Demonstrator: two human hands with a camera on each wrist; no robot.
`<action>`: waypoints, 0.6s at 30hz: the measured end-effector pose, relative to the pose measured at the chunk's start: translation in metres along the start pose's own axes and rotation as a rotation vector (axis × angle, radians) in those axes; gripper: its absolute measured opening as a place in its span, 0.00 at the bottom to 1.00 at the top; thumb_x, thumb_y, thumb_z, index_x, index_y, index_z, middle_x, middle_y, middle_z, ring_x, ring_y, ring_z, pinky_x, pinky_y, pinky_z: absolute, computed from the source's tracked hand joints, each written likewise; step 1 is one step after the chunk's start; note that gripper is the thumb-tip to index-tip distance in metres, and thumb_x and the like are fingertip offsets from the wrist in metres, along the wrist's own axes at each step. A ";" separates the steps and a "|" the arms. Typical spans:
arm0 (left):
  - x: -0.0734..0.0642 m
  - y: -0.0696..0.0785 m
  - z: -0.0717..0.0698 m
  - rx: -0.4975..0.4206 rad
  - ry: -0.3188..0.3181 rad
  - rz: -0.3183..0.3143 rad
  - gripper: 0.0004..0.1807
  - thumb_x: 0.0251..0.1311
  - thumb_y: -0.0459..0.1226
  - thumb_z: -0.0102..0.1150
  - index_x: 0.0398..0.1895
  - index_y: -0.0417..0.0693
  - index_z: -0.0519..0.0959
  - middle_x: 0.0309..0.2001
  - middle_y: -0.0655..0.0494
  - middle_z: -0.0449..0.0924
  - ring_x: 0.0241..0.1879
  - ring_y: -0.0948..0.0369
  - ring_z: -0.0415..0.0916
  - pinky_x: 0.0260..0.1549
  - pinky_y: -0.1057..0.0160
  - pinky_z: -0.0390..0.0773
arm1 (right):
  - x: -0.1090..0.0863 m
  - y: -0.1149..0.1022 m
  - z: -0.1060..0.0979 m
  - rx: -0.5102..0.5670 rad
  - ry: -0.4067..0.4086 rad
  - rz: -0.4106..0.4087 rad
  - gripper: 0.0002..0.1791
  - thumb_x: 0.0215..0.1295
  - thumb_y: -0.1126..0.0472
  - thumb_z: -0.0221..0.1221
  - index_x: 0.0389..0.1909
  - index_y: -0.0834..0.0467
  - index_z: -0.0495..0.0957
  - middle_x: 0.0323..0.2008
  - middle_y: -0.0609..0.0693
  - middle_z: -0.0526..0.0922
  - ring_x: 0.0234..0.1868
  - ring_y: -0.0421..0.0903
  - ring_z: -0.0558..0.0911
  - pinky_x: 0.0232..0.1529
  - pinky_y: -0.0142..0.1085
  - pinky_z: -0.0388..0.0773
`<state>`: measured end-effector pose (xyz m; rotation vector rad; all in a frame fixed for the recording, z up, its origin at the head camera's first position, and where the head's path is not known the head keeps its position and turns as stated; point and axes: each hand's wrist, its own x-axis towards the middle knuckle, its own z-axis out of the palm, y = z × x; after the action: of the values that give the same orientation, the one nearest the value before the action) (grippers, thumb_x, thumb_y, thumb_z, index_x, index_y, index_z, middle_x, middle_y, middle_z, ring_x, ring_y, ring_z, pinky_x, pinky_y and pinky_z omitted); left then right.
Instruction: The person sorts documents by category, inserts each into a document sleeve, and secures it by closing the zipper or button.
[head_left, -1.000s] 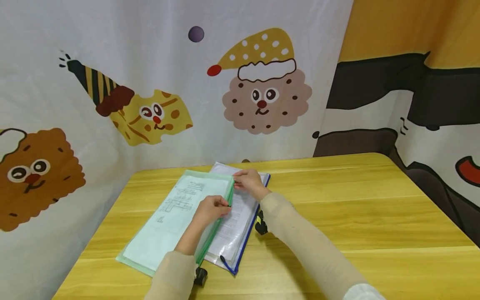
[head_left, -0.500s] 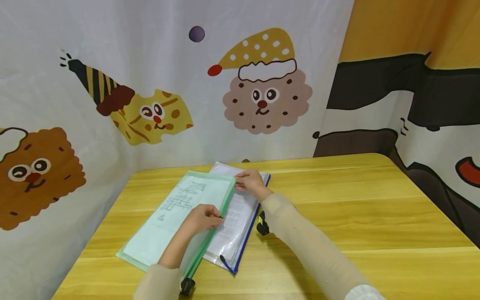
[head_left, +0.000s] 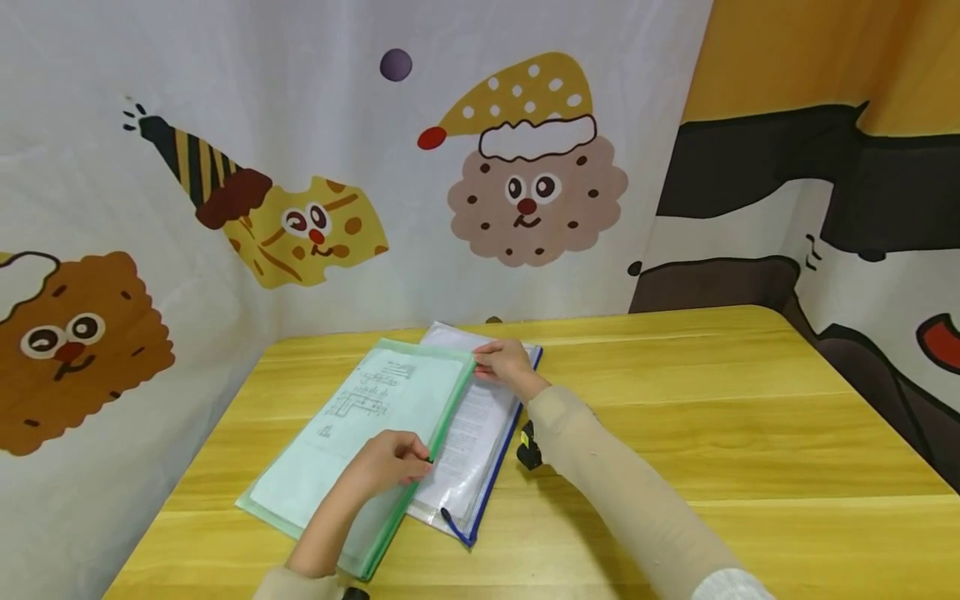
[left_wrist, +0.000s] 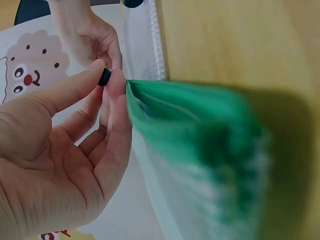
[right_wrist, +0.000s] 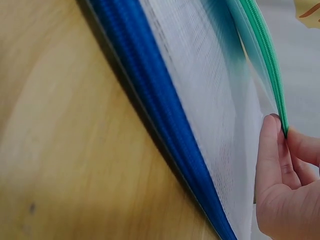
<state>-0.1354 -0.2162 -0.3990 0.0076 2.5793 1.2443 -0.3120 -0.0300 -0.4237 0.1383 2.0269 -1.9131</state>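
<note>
A green zip folder [head_left: 341,467] with a printed sheet inside lies tilted over a clear zip folder with a blue zipper [head_left: 480,450]. My left hand [head_left: 392,460] pinches the small black zipper pull [left_wrist: 104,77] of the green folder between thumb and index finger. On the near side of the pull, the green zipper edges [left_wrist: 170,107] gape apart in the left wrist view. At the far corner, my right hand [head_left: 504,365] pinches the green edge between thumb and fingers. There the two sides of the green zipper [right_wrist: 270,65] run close together.
The folders rest on a wooden table [head_left: 675,400], left of its middle. A blue zipper tail [head_left: 457,527] sticks out at the clear folder's near corner. Behind the table hangs a curtain [head_left: 337,108] printed with cartoon snacks.
My left hand has slid toward me along the green folder's edge with the zipper pull. The right hand stays at the far corner, and the green folder has shifted slightly.
</note>
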 end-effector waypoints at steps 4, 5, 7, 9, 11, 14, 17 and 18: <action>-0.008 -0.004 -0.002 -0.007 -0.019 0.002 0.06 0.58 0.34 0.66 0.34 0.39 0.80 0.26 0.54 0.81 0.28 0.61 0.77 0.31 0.62 0.80 | -0.004 -0.003 -0.002 0.006 -0.004 0.002 0.09 0.69 0.68 0.59 0.46 0.65 0.84 0.32 0.56 0.86 0.35 0.47 0.87 0.42 0.36 0.87; -0.010 -0.004 -0.002 -0.011 -0.022 0.002 0.06 0.58 0.34 0.66 0.35 0.39 0.81 0.27 0.54 0.81 0.28 0.61 0.77 0.31 0.62 0.81 | -0.004 -0.003 -0.002 0.006 -0.003 0.004 0.10 0.69 0.68 0.59 0.47 0.65 0.84 0.33 0.57 0.86 0.36 0.48 0.87 0.43 0.36 0.87; -0.012 -0.006 -0.003 -0.022 -0.033 0.008 0.07 0.59 0.34 0.66 0.35 0.38 0.80 0.27 0.53 0.81 0.29 0.61 0.77 0.32 0.61 0.82 | -0.004 -0.003 -0.001 0.006 0.002 0.009 0.10 0.69 0.68 0.59 0.47 0.65 0.84 0.34 0.57 0.86 0.37 0.49 0.88 0.44 0.37 0.87; -0.014 -0.008 -0.003 -0.029 -0.043 0.011 0.07 0.59 0.34 0.66 0.35 0.38 0.80 0.27 0.54 0.81 0.29 0.61 0.77 0.32 0.61 0.82 | -0.002 -0.002 -0.001 -0.001 0.008 0.015 0.11 0.69 0.68 0.59 0.49 0.65 0.83 0.36 0.58 0.86 0.39 0.50 0.88 0.47 0.39 0.86; -0.017 -0.010 -0.004 -0.035 -0.052 0.005 0.07 0.59 0.34 0.65 0.35 0.38 0.80 0.27 0.54 0.81 0.28 0.61 0.77 0.32 0.61 0.81 | 0.000 -0.001 -0.001 -0.006 0.007 0.015 0.11 0.68 0.68 0.59 0.49 0.65 0.83 0.36 0.58 0.86 0.39 0.49 0.87 0.46 0.39 0.86; -0.021 -0.013 -0.005 -0.040 -0.063 -0.001 0.07 0.59 0.35 0.66 0.35 0.39 0.80 0.27 0.54 0.80 0.28 0.61 0.77 0.31 0.63 0.80 | 0.001 -0.001 -0.001 -0.012 0.001 0.012 0.10 0.68 0.69 0.59 0.47 0.65 0.84 0.33 0.57 0.85 0.34 0.47 0.87 0.41 0.37 0.87; -0.025 -0.017 -0.006 -0.043 -0.070 -0.003 0.07 0.60 0.35 0.66 0.35 0.39 0.80 0.26 0.55 0.80 0.28 0.61 0.76 0.30 0.64 0.80 | 0.002 -0.001 -0.002 -0.008 -0.004 0.015 0.10 0.69 0.69 0.59 0.47 0.64 0.84 0.33 0.57 0.85 0.34 0.46 0.87 0.42 0.36 0.87; -0.026 -0.018 -0.007 -0.044 -0.074 -0.002 0.07 0.60 0.36 0.66 0.35 0.40 0.80 0.26 0.55 0.80 0.29 0.61 0.77 0.30 0.65 0.80 | 0.002 0.000 -0.002 -0.005 -0.005 0.016 0.10 0.69 0.68 0.59 0.47 0.64 0.84 0.33 0.56 0.85 0.35 0.47 0.87 0.43 0.36 0.87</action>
<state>-0.1097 -0.2357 -0.4020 0.0410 2.4880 1.2750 -0.3146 -0.0284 -0.4240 0.1482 2.0211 -1.8973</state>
